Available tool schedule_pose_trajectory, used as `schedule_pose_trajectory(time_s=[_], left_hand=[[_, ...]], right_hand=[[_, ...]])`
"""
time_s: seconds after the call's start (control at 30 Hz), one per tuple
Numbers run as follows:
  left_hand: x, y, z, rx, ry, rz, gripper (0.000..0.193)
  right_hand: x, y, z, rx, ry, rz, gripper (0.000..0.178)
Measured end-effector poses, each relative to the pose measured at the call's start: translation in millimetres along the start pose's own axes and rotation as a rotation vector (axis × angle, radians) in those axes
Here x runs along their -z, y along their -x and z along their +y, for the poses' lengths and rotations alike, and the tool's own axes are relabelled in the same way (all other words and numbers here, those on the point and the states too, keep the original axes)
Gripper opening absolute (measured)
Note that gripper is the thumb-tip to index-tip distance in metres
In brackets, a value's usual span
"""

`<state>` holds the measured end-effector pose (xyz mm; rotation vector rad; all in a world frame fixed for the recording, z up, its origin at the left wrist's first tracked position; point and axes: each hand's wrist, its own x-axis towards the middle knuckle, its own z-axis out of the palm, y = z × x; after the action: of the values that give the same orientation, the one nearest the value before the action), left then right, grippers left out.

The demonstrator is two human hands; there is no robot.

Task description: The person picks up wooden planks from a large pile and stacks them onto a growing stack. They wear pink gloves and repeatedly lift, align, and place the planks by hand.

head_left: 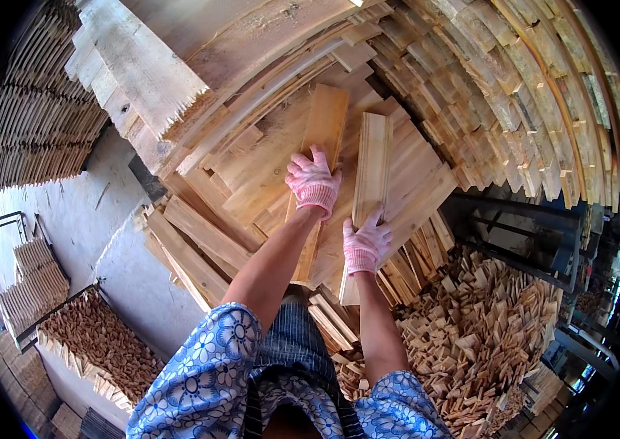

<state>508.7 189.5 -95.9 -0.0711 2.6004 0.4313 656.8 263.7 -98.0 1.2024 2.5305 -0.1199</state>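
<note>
Two long wooden boards lie side by side on a broad surface of light planks [416, 164]. My left hand [314, 179], in a pink and white knit glove, rests across the orange-brown left board [325, 117] with its fingers spread. The board shows beyond the hand and again beside the wrist. Lower and to the right, my right hand [367, 243], gloved alike, is closed on the paler right board [373, 157], thumb at its left side and fingers over its top. The undersides of both boards are hidden.
Loose boards [197, 241] lie at the surface's left edge. Stacked boards [500, 88] rise at the right and far side; rough-ended planks [134, 73] jut in at far left. Piles of small wood pieces [471, 329] stand below right, beside a dark metal frame [522, 227].
</note>
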Motion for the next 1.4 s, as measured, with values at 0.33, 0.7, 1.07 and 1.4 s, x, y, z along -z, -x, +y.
schedule_pose_trajectory(time_s=[0.33, 0.7, 1.07, 1.4], left_hand=[[7.2, 76.6, -72.1, -0.143, 1.192, -0.294, 0.121], [-25.9, 223.5, -299.8, 0.496, 1.656, -0.162, 0.121], [-90.7, 75.3, -258.8, 0.552, 1.777, -0.219, 0.036], [-80.1, 105.2, -263.3, 0.512, 1.914, -0.244, 0.029]], right_hand=[[83.5, -100.9, 22.5, 0.488, 0.049, 0.120, 0.102], [95.9, -227.2, -12.6, 0.437, 0.136, -0.087, 0.090], [41.4, -241.8, -1.9, 0.535, 0.231, 0.312, 0.097], [63.9, -228.2, -9.6, 0.477, 0.172, 0.226, 0.092]])
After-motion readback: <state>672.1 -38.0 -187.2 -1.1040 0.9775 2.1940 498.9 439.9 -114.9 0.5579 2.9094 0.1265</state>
